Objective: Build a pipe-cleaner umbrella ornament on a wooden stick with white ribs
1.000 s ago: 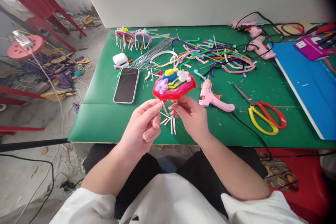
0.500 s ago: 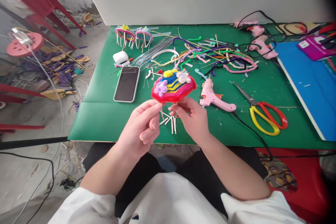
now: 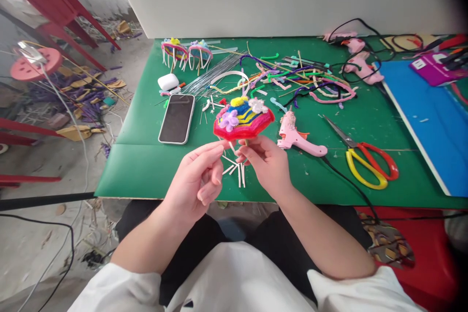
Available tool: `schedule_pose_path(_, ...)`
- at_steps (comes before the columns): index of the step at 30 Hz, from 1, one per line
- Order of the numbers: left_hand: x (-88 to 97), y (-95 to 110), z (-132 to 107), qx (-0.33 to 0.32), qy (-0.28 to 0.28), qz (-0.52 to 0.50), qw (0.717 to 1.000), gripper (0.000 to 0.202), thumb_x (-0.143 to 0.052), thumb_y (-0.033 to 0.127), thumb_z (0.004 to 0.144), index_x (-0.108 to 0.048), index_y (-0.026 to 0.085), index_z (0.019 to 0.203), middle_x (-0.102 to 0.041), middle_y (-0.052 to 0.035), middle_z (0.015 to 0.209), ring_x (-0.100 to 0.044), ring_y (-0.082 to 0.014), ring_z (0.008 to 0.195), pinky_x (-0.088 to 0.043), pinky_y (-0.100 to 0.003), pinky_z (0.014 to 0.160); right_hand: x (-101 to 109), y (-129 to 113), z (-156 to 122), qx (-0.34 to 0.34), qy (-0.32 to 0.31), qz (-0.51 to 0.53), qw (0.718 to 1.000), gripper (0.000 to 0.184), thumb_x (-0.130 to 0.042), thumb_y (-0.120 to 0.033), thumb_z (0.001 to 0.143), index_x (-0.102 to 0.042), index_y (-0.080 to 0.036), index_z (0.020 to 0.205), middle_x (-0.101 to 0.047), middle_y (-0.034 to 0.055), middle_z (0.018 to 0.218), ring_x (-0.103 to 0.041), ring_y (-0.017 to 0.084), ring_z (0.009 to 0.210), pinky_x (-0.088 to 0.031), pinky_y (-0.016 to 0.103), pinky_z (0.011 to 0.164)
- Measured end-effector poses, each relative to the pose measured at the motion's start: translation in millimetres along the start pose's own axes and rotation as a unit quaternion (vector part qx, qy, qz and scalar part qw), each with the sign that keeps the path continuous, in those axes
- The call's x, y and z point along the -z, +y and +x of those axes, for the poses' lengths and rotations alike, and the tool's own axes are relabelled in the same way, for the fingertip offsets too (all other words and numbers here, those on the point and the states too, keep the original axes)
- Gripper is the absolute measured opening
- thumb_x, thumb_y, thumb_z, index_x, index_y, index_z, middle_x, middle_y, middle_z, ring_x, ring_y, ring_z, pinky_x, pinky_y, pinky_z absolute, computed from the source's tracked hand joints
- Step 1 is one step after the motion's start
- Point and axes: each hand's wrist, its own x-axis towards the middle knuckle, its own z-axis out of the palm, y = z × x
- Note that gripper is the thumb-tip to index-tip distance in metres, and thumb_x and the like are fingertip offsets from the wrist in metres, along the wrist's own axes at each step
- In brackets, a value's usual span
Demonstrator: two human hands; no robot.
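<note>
A small pipe-cleaner umbrella (image 3: pixel 243 118) with a red rim, blue and yellow stripes and little flowers hovers above the green mat (image 3: pixel 146 156). My right hand (image 3: pixel 266 165) pinches its thin stick from below. My left hand (image 3: pixel 199 180) is closed in a pinch just under the rim, on a thin white strip hanging beneath it. Short white strips (image 3: pixel 234 169) lie on the mat under both hands.
A phone (image 3: pixel 177 118) and a white earbud case (image 3: pixel 167 81) lie to the left. A pink glue gun (image 3: pixel 297 133) and yellow-red scissors (image 3: pixel 365 158) lie to the right. Loose pipe cleaners (image 3: pixel 303 78), wires, two finished umbrellas (image 3: pixel 186 52) and a blue board (image 3: pixel 427 112) fill the back.
The umbrella has turned a little between my fingers; the purple flower moved slightly right. My left fingers have shifted closer under the rim.
</note>
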Motion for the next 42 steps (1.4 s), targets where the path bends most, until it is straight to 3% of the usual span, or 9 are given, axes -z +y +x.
schedule_pose_path(4, 7.2, -3.6, -0.3, -0.206, 0.058, 0.114, 0.970, 0.018, -0.062, 0.029, 0.085, -0.074, 0.016, 0.087, -0.054, 0.0051, 0.042, -0.035, -0.0021, 0.025, -0.024, -0.012, 0.025, 2.4, -0.9, 1.4, -0.020, -0.015, 0.035, 0.999, 0.021, -0.069, -0.039, 0.081, -0.067, -0.021, 0.089, -0.073, -0.0006, 0.070, -0.068, 0.011, 0.056, -0.052, 0.021, 0.051)
schedule_pose_path(7, 20.9, -0.5, 10.3, -0.427, 0.112, 0.184, 0.878, 0.015, -0.061, 0.026, 0.087, -0.074, 0.018, 0.087, -0.062, 0.0027, 0.053, -0.051, -0.0045, 0.037, -0.038, -0.014, 0.035, 3.9, -2.3, 3.0, -0.035, -0.034, 0.065, 0.997, 0.024, -0.072, -0.042, 0.078, -0.068, -0.020, 0.087, -0.073, -0.0002, 0.068, -0.067, 0.012, 0.054, -0.050, 0.020, 0.048)
schedule_pose_path(9, 32.6, 4.3, 22.1, -0.507, 0.106, 0.251, 0.818, 0.016, -0.064, 0.020, 0.085, -0.074, 0.022, 0.097, -0.070, -0.0011, 0.074, -0.066, -0.0100, 0.063, -0.052, -0.018, 0.051, 4.3, -3.5, 4.0, -0.054, -0.051, 0.090, 0.993, 0.026, -0.074, -0.044, 0.075, -0.068, -0.020, 0.085, -0.073, 0.0001, 0.067, -0.067, 0.012, 0.052, -0.049, 0.020, 0.046)
schedule_pose_path(12, 48.3, 11.0, 38.3, -0.533, 0.039, 0.374, 0.758, 0.045, -0.071, 0.019, 0.078, -0.064, 0.028, 0.121, -0.064, -0.0064, 0.124, -0.060, -0.0225, 0.115, -0.057, -0.032, 0.087, 4.2, -4.6, 4.6, -0.083, -0.072, 0.117, 0.987, 0.029, -0.076, -0.044, 0.072, -0.068, -0.019, 0.085, -0.072, 0.0004, 0.065, -0.066, 0.012, 0.049, -0.048, 0.022, 0.044)
schedule_pose_path(14, 54.5, 13.3, 44.2, -0.537, 0.005, 0.440, 0.720, 0.061, -0.072, 0.022, 0.077, -0.052, 0.031, 0.134, -0.052, -0.0072, 0.140, -0.050, -0.0277, 0.129, -0.053, -0.040, 0.099, 3.9, -4.0, 4.2, -0.095, -0.083, 0.121, 0.985, 0.031, -0.076, -0.045, 0.072, -0.069, -0.019, 0.086, -0.072, 0.0007, 0.065, -0.065, 0.013, 0.048, -0.048, 0.022, 0.044)
schedule_pose_path(18, 55.3, 12.4, 46.6, -0.536, -0.036, 0.513, 0.669, 0.069, -0.067, 0.022, 0.081, -0.039, 0.031, 0.144, -0.042, -0.0093, 0.149, -0.047, -0.0301, 0.133, -0.050, -0.044, 0.103, 2.8, -0.3, 2.1, -0.107, -0.110, 0.117, 0.981, 0.032, -0.075, -0.046, 0.073, -0.070, -0.019, 0.089, -0.072, 0.0007, 0.066, -0.065, 0.013, 0.049, -0.049, 0.023, 0.046)
schedule_pose_path(23, 49.3, 5.3, 49.0, -0.591, -0.011, 0.565, 0.576, 0.065, -0.063, 0.016, 0.083, -0.040, 0.026, 0.143, -0.049, -0.0107, 0.144, -0.050, -0.0262, 0.131, -0.048, -0.040, 0.105, -1.8, -0.3, 0.0, -0.118, -0.125, 0.122, 0.978, 0.038, -0.079, -0.051, 0.066, -0.068, -0.019, 0.084, -0.071, -0.0002, 0.064, -0.065, 0.013, 0.049, -0.053, 0.025, 0.046)
schedule_pose_path(33, 48.4, -9.1, 50.1, -0.612, 0.114, 0.535, 0.571, 0.048, -0.060, 0.018, 0.086, -0.054, 0.026, 0.133, -0.068, -0.0047, 0.122, -0.067, -0.0200, 0.108, -0.054, -0.031, 0.094, -5.4, -3.5, -3.8, -0.112, -0.154, 0.096, 0.977, 0.026, -0.079, -0.040, 0.068, -0.069, -0.020, 0.081, -0.070, -0.0011, 0.067, -0.064, 0.013, 0.051, -0.057, 0.026, 0.051)
schedule_pose_path(42, 46.8, -10.9, 49.4, -0.622, 0.129, 0.539, 0.554, 0.047, -0.060, 0.014, 0.086, -0.056, 0.026, 0.131, -0.070, -0.0032, 0.118, -0.068, -0.0177, 0.105, -0.054, -0.026, 0.092, -4.5, -0.1, -1.6, -0.113, -0.170, 0.082, 0.975, 0.023, -0.077, -0.036, 0.070, -0.068, -0.020, 0.083, -0.073, 0.0005, 0.074, -0.066, 0.013, 0.055, -0.054, 0.025, 0.052)
